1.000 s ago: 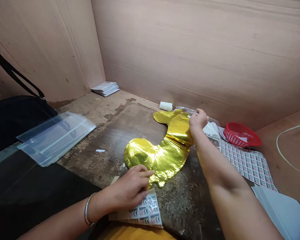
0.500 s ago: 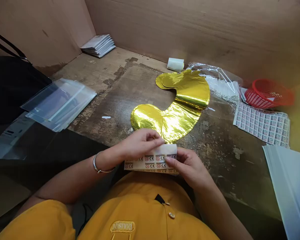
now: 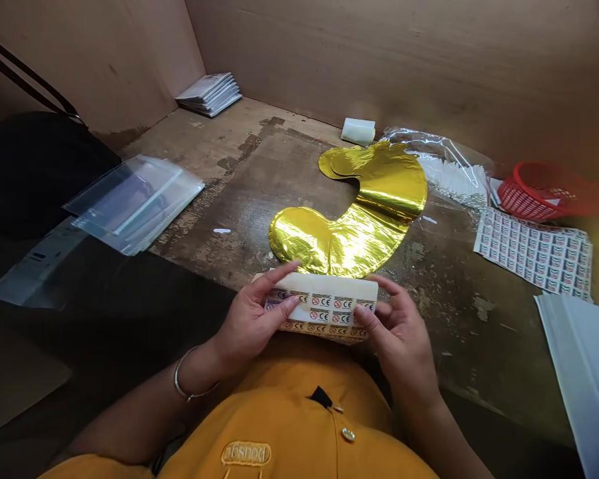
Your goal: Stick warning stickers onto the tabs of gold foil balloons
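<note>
A sheet of CE-mark stickers [image 3: 329, 309] is held at the table's front edge, close to my body. My left hand [image 3: 252, 309] grips its left end, with the thumb on the printed face. On the right end, my right hand [image 3: 397, 326] pinches the sheet between thumb and fingers. Rows of small printed labels show below a blank white strip along the top. Just beyond the sheet lies a shiny gold foil balloon [image 3: 364, 233], flat and curved, its near edge partly behind the sheet.
Clear plastic sleeves [image 3: 140, 203] lie at the left edge. A stack of folded papers [image 3: 210, 94] sits in the far left corner. To the right are a clear bag of white pieces [image 3: 454, 173], a red basket [image 3: 529, 193], another sticker sheet [image 3: 534, 256] and white sheets [image 3: 584, 372].
My left hand has moved from above the sticker sheet to its left end and now grips it. The sheet is held a little higher and further right. The view has shifted slightly.
</note>
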Motion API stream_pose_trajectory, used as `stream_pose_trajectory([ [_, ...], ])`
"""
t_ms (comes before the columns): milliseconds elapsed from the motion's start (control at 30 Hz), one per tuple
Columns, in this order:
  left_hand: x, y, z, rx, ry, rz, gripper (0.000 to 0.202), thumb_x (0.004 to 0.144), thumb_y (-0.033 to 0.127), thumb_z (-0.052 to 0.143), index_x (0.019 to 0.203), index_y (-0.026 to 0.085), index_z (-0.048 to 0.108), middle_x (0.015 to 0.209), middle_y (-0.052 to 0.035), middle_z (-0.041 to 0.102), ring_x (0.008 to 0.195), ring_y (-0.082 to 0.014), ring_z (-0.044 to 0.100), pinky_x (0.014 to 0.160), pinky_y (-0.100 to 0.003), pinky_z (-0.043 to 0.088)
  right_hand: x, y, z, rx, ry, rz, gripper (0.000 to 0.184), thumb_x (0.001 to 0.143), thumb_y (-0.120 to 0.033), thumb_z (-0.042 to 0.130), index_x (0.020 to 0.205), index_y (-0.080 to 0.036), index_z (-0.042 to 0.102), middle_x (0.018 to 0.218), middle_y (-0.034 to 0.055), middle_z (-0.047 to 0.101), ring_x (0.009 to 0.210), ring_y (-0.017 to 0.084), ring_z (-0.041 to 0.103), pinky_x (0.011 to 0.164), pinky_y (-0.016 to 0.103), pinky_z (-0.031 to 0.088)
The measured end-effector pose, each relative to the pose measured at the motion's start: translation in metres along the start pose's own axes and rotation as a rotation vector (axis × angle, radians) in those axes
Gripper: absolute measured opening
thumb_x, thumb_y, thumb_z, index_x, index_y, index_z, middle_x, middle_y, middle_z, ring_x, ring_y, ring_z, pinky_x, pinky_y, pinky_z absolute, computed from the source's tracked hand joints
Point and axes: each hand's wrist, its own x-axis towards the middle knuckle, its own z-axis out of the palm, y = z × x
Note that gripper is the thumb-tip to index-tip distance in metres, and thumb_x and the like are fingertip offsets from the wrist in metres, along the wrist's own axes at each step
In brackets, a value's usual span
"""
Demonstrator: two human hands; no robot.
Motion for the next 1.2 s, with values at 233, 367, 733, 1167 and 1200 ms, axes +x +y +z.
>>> stream_pose_trajectory([
  [233,0.005,0.009,0.0,0.156,0.016,0.048,0.036,0.073,0.029,0.077,0.107,0.018,0.072,0.1,-0.0058,0.071,0.083,-0.0156,0.067,0.075,-0.026,0.059,-0.009,-0.002,-0.012,-0.26,0.059,-0.266,0.021,0.081,-0.029,0.07,0.102,-0.028,0.072,0.096,0.004,0.074,0.083,0.02,0.069,0.075,0.036,0.059],
  [367,0.005,0.009,0.004,0.208,0.015,0.079,0.036,0.074,0.027,0.076,0.109,0.018,0.07,0.103,-0.0062,0.071,0.081,-0.015,0.068,0.073,-0.025,0.059,-0.008,-0.004,-0.014,-0.302,0.045,-0.248,0.023,0.079,-0.03,0.072,0.101,-0.025,0.073,0.097,0.0051,0.074,0.082,0.02,0.07,0.074,0.035,0.059],
  [733,0.008,0.015,-0.003,0.455,-0.008,0.22,0.01,0.083,0.027,0.066,0.078,0.018,0.067,0.101,-0.0062,0.067,0.092,-0.0181,0.065,0.081,-0.031,0.055,-0.013,-0.016,-0.014,-0.405,0.093,-0.203,0.009,0.081,-0.032,0.069,0.081,-0.024,0.072,0.075,0.0028,0.071,0.068,0.018,0.065,0.066,0.032,0.056],
  [1167,0.014,0.017,-0.007,0.159,-0.055,-0.005,0.016,0.077,0.031,0.072,0.074,0.017,0.065,0.065,0.0019,0.064,0.055,-0.0088,0.057,0.05,-0.017,0.047,0.001,-0.004,-0.025,-0.082,-0.142,0.068,0.022,0.075,-0.039,0.074,0.075,-0.019,0.065,0.067,0.0015,0.065,0.061,0.014,0.059,0.057,0.026,0.05],
  [1200,0.015,0.015,-0.009,0.141,-0.057,-0.03,0.017,0.076,0.033,0.073,0.073,0.017,0.066,0.064,0.0014,0.065,0.055,-0.0092,0.057,0.051,-0.018,0.048,0.0,-0.003,-0.024,-0.086,-0.116,0.059,0.023,0.074,-0.039,0.074,0.072,-0.019,0.064,0.066,0.001,0.064,0.06,0.013,0.058,0.055,0.024,0.049],
])
